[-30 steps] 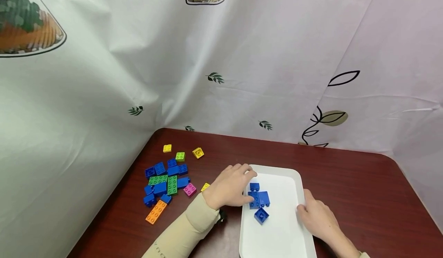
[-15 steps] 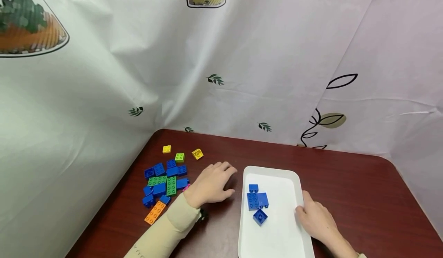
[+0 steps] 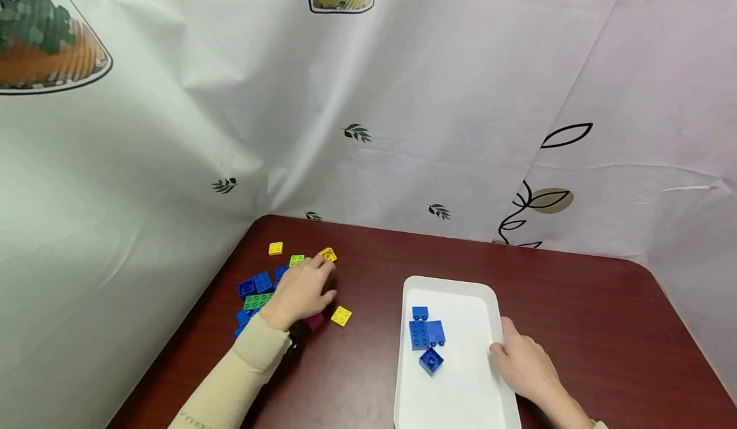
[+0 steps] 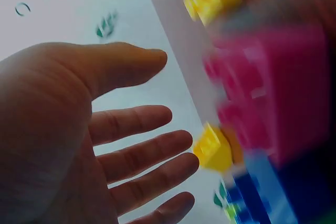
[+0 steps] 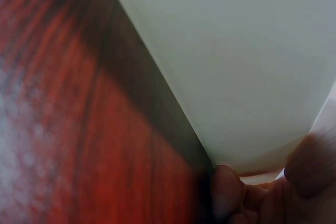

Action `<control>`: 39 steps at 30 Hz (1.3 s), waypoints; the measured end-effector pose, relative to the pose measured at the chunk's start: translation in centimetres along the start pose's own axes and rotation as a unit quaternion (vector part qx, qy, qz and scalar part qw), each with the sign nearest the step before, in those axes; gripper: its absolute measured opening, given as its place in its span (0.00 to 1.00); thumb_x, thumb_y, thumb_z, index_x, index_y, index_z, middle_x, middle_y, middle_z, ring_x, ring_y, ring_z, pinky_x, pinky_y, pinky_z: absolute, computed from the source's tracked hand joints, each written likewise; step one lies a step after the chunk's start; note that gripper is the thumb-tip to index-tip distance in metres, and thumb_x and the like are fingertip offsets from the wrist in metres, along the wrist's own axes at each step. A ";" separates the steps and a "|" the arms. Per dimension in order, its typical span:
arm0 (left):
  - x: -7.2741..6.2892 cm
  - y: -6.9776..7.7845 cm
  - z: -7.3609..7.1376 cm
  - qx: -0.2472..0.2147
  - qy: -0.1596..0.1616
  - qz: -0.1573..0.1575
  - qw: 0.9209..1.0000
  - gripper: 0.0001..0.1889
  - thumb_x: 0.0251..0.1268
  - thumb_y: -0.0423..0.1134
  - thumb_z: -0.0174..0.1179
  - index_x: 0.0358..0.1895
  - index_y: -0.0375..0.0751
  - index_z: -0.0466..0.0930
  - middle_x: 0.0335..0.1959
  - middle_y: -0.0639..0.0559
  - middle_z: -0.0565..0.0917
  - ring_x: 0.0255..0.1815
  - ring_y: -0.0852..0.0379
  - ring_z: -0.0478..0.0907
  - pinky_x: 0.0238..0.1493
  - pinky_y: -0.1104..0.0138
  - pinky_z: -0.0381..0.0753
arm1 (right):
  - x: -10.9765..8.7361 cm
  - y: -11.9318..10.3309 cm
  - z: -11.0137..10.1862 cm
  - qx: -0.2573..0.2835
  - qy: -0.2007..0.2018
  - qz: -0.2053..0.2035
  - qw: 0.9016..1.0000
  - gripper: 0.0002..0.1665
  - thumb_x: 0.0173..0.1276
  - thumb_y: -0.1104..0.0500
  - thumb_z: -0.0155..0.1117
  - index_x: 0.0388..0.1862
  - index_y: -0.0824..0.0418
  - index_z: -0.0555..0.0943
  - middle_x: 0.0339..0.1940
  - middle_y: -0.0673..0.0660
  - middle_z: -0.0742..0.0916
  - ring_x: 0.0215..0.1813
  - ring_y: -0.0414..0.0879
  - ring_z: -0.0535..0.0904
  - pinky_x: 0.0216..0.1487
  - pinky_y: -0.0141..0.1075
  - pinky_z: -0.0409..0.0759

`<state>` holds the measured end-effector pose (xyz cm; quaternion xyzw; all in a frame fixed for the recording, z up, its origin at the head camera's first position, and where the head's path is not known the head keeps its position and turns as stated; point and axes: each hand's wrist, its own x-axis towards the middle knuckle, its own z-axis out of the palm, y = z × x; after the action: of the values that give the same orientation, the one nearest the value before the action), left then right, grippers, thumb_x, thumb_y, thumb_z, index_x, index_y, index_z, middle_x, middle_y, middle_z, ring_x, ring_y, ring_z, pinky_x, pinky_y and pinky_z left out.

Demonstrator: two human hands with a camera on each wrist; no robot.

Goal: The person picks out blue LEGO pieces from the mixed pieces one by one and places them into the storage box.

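My left hand (image 3: 301,291) hovers over the scattered toy bricks at the table's left, holding nothing; in the left wrist view its fingers (image 4: 152,150) are spread and extended. Close by its thumb side lies a pink brick (image 4: 294,87), partly covered by the hand in the head view. Blue bricks (image 3: 262,282) and a green brick (image 3: 258,301) lie partly hidden beneath the hand and sleeve. My right hand (image 3: 526,362) grips the right rim of a white tray (image 3: 460,390), thumb over the edge and fingers below it. Several blue bricks (image 3: 419,335) sit in the tray's left half.
Beyond the left hand lie a yellow brick (image 3: 276,248), a lime green brick (image 3: 296,260) and an upturned yellow brick (image 3: 327,254). Another yellow brick (image 3: 341,316) is to its right. A white printed cloth (image 3: 357,179) hangs behind the dark wooden table (image 3: 576,301).
My left hand has left the tray's left edge and moved left over the loose bricks, uncovering the nearer yellow brick. The right hand keeps its grip on the tray; the bricks inside it stay put.
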<state>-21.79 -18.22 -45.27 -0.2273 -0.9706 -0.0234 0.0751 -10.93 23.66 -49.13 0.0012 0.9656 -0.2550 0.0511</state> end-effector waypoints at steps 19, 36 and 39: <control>-0.7 -4.5 0.4 -0.010 -0.058 0.002 0.998 0.20 0.58 0.41 0.73 0.51 0.40 0.81 0.57 0.35 0.80 0.50 0.39 0.82 0.49 0.48 0.82 | -0.1 0.0 -0.1 0.011 -0.003 0.003 1.000 0.31 0.70 0.60 0.54 0.68 0.73 0.64 0.38 0.65 0.87 0.26 0.47 0.74 0.27 0.42 0.71; -0.5 -4.8 0.6 -0.037 -0.043 0.013 0.998 0.16 0.54 0.35 0.75 0.45 0.40 0.81 0.41 0.45 0.83 0.36 0.49 0.80 0.42 0.53 0.84 | -0.1 0.0 -0.1 0.012 0.001 -0.001 1.000 0.30 0.70 0.61 0.54 0.68 0.72 0.64 0.31 0.60 0.86 0.25 0.47 0.72 0.26 0.42 0.69; -0.6 -4.2 0.3 -0.039 -0.038 0.013 0.998 0.17 0.54 0.35 0.76 0.45 0.41 0.81 0.41 0.45 0.81 0.37 0.50 0.80 0.42 0.54 0.84 | 0.0 0.1 0.0 0.014 -0.001 0.000 1.000 0.31 0.70 0.61 0.54 0.68 0.72 0.64 0.31 0.59 0.85 0.24 0.47 0.71 0.26 0.41 0.69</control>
<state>-23.16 -22.22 -45.72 -0.2432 -0.9682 -0.0517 0.0295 -10.90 23.70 -49.17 0.0011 0.9619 -0.2683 0.0521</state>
